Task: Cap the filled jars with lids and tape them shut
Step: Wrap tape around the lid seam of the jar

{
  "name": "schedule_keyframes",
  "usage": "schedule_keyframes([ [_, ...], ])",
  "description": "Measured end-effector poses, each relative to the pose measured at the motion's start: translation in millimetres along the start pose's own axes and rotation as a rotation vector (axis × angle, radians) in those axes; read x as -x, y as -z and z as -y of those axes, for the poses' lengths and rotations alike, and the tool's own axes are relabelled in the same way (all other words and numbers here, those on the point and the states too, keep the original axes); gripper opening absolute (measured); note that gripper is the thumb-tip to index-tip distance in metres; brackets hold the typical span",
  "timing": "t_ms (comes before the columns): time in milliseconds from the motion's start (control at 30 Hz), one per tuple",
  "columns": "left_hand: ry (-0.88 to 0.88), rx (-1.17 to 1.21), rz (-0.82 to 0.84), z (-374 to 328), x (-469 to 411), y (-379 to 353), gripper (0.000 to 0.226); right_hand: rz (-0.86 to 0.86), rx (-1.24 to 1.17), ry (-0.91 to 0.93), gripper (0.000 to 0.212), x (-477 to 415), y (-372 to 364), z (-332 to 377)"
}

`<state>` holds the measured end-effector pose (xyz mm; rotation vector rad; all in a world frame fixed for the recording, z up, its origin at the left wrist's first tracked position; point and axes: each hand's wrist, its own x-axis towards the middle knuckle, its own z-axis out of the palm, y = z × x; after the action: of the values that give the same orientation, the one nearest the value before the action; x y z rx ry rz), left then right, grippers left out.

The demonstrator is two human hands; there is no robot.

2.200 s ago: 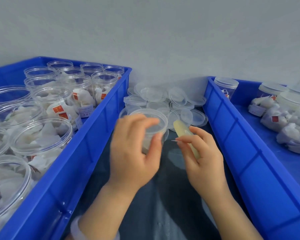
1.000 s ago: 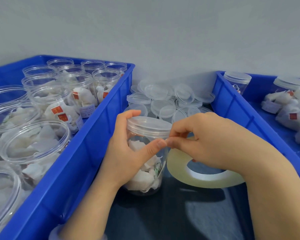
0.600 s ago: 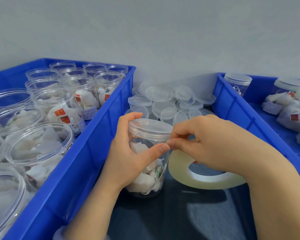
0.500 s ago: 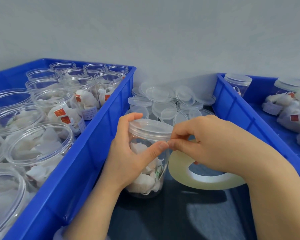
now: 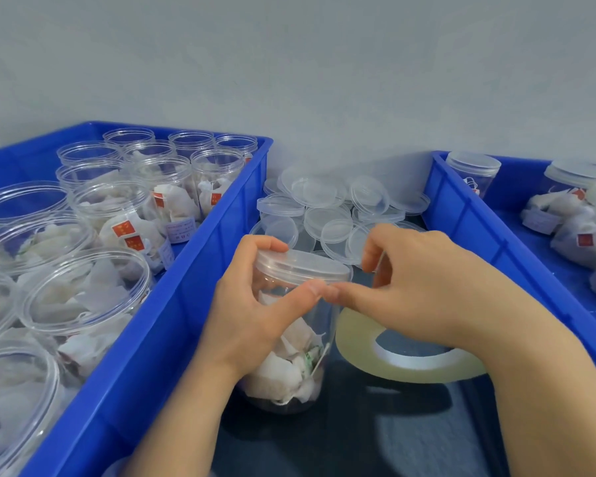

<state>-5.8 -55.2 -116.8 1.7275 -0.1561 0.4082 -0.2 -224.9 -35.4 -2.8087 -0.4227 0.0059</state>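
Right now: you are taping one capped jar on the dark table between two blue crates.
Jar: your clear jar, filled with white sachets, stands upright just in front of you with its lid seated on top.
Left hand: your left hand wraps the jar, thumb pressed against the wall just under the lid rim.
Right hand: your right hand pinches something thin at that same spot (probably the tape end, too clear to see), with the tape roll hanging under your palm.
Risk, tape: if your thumb lifts early, the end could peel off or wrinkle.
Risk, lid: a sideways pull could tilt the lid or tip the jar.
Risk, roll: the roll may swing and knock the loose lids behind.
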Motion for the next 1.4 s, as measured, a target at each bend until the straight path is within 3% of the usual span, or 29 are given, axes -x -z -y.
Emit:
schedule_keyframes([
  [167,0.017,0.046,0.010,0,0,0,0.056,0.194,0.061,-0.065,0.070,10,8,3],
  [367,0.030,0.062,-0.047,1,-3,2,0.057,0.360,-0.238,-0.113,0.036,11,21,-12],
  [467,0.051,0.090,-0.083,2,-6,7,0.059,0.303,-0.321,-0.112,0.039,8,17,-16],
  [600,0.063,0.140,-0.060,1,-5,3,0.056,0.178,-0.240,-0.114,0.066,5,10,-15],
  [767,0.106,0.208,-0.046,2,-5,2,0.065,0.117,-0.156,-0.096,0.080,2,8,-14],
  [1133,0.156,0.311,-0.020,7,-7,3,0.056,0.050,-0.099,-0.134,0.071,-6,1,-14],
  [1400,0.131,0.315,0.025,9,-5,3,0.051,0.116,-0.105,-0.095,0.085,-10,2,-14],
])
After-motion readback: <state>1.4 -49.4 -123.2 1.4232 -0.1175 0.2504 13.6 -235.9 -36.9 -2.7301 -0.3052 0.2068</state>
